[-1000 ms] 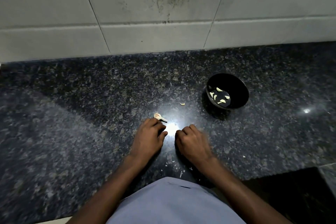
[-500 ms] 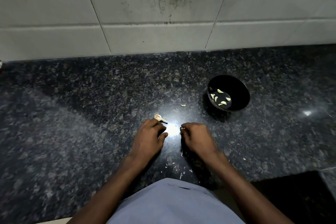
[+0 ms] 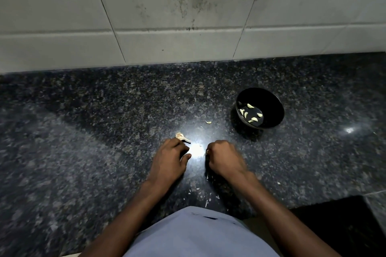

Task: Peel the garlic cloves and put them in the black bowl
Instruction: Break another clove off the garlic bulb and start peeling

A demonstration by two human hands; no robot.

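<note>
Fingers of both hands are curled low over the dark granite counter [image 3: 83, 152]: the left hand [image 3: 170, 159] is seen beside the garlic remnant [image 3: 182, 137], its contents hidden, while something pale, seemingly a clove, is pinched by the right hand [image 3: 224, 157]. Peeling is judged to be under way, with several peeled cloves [image 3: 251, 113] already lying in the black bowl [image 3: 277, 108], well to the right. Once the skin is stripped, a short carry rightward to the bowl is called for.

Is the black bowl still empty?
No, several pale peeled garlic cloves already lie in the bottom of the black bowl on the countertop.
</note>
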